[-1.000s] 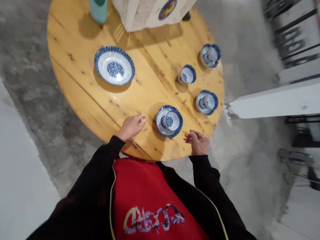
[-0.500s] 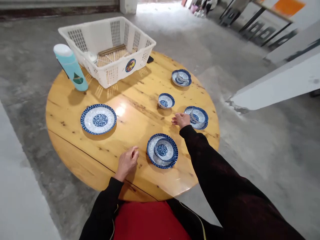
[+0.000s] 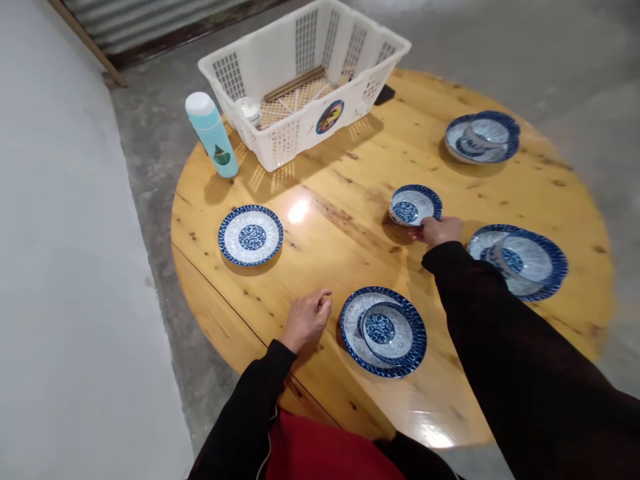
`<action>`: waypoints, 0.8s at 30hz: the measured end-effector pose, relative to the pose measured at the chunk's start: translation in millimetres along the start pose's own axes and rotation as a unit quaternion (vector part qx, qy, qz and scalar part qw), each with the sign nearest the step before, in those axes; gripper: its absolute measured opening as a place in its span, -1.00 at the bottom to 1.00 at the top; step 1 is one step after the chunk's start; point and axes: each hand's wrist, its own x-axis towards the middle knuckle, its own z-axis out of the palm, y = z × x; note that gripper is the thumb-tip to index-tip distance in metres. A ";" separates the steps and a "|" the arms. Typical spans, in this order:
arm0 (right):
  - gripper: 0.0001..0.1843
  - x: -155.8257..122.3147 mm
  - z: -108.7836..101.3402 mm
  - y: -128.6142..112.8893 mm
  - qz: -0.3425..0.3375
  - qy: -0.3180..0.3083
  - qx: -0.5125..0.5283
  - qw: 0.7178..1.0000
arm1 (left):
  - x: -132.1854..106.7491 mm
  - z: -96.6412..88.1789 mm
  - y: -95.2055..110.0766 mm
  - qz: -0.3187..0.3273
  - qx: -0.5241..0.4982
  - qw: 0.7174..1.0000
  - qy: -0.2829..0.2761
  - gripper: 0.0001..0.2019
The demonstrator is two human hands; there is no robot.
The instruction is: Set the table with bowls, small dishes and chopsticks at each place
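Across the round yellow wooden tabletop (image 3: pixel 325 257), three blue-and-white ceramic bowls (image 3: pixel 381 329) already sit on matching plates (image 3: pixel 354 308), leaving a fourth bowl (image 3: pixel 404 211) pinched in the right hand's grip (image 3: pixel 443 231), and, leftward, a bare plate (image 3: pixel 252 236) beyond the curled, empty left hand (image 3: pixel 306 321).

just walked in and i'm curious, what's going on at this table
A person's right hand has its fingers at the near side of a blue-and-white bowl standing directly on the round wooden table. The left hand, loosely curled, holds nothing visible. Beside it, another bowl sits on a plate. A separate plate lies farther left.
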 end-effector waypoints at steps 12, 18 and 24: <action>-0.97 -142.0 36.1 -40.8 -0.037 -0.206 -0.047 0.977 | 51.4 -77.7 2.5 0.028 -0.046 0.995 0.080 -0.56; -0.93 -210.6 103.1 -51.7 -0.072 -0.266 -0.044 0.960 | 58.8 -145.9 -20.3 0.078 0.017 0.995 0.066 -0.65; -0.90 -241.9 169.0 -43.5 -0.063 -0.267 -0.072 0.959 | 67.7 -208.8 -52.2 0.081 0.148 0.984 0.056 -0.77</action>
